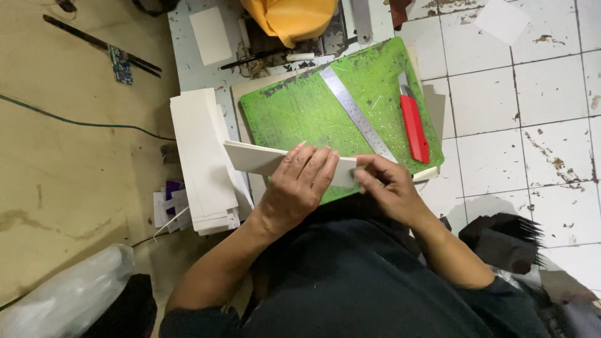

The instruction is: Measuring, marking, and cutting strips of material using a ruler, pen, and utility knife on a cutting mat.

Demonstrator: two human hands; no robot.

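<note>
Both hands are gripping one white strip (pixel 256 158): the left hand (pixel 302 181) is lying closed over its middle, the right hand (pixel 389 186) pinching its end. One ruler (pixel 355 112) and one red knife (pixel 414 128) are lying on the green mat (pixel 294 109).

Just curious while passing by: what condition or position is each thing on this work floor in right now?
White card strip: held by both hands, above the mat.
Left hand: laid flat over the strip.
Right hand: pinching the strip's end.
Green cutting mat: flat, heavily scored.
Steel ruler: lying diagonally on the mat.
Red utility knife: lying on the mat, unheld.
White sheets: stacked beside the mat.
</note>
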